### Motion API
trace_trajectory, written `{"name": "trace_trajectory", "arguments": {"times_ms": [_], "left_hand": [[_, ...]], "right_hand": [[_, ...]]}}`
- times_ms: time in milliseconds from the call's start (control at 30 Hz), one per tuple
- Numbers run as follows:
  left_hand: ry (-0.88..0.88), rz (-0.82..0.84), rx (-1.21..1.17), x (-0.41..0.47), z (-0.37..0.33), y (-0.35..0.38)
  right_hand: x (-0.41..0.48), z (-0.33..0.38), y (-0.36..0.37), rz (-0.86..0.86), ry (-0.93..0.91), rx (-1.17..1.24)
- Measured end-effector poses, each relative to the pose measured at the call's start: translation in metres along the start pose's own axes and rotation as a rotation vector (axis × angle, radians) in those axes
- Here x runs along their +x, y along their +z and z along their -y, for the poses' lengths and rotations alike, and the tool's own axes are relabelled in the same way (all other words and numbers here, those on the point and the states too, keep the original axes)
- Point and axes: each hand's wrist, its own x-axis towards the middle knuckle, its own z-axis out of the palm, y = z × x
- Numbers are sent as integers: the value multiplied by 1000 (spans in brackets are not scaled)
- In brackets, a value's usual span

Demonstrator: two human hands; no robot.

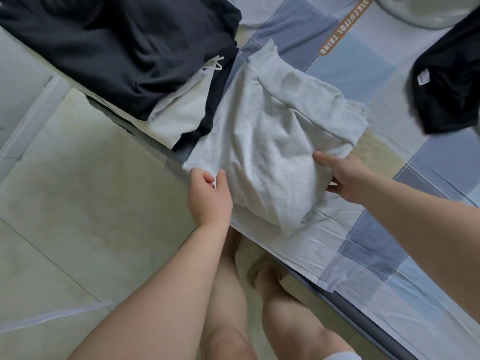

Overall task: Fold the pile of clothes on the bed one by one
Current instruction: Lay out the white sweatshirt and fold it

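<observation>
At the bed edge, the left hand is pinching the grey garment's corner, the right hand gripping its side.

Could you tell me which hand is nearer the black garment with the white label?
Right. The right hand grips the grey garment, down-left of the black garment; the left hand is farther left.

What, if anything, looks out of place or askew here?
Little stands out: a white drawstring trails loose from the folded stack of dark clothes. The light grey knit garment looks folded.
</observation>
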Motion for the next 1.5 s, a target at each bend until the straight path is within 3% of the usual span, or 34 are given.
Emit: {"name": "trace_trajectory", "arguments": {"times_ms": [133, 233, 367, 533, 633, 800, 1000, 1233, 1367, 1500], "left_hand": [[339, 246, 154, -7, -28, 4], [503, 362, 350, 7, -52, 16], [679, 437, 510, 38, -79, 42], [862, 614, 704, 81, -88, 84], [1019, 519, 818, 95, -71, 101], [1124, 388, 771, 107, -49, 123], [1029, 527, 919, 105, -62, 117], [635, 1017, 1197, 94, -139, 87], [410, 1205, 1003, 71, -187, 50], [423, 1199, 886, 21, -240, 9]], "right_hand": [[-14, 7, -4, -208, -131, -181], [-31, 16, -4, -491, -490, -663], [-41, 30, 18, -435, -829, -1046], [1, 30, 45, -406, -797, -1186], [29, 17, 49, -479, -801, -1176], [61, 3, 55, -564, -876, -1162], [56, 16, 54, -377, -705, -1162], [14, 84, 24, 47, -386, -1222], [-59, 114, -3, -3, -349, -1078], [-152, 128, -61, -155, -353, -1151]]}}
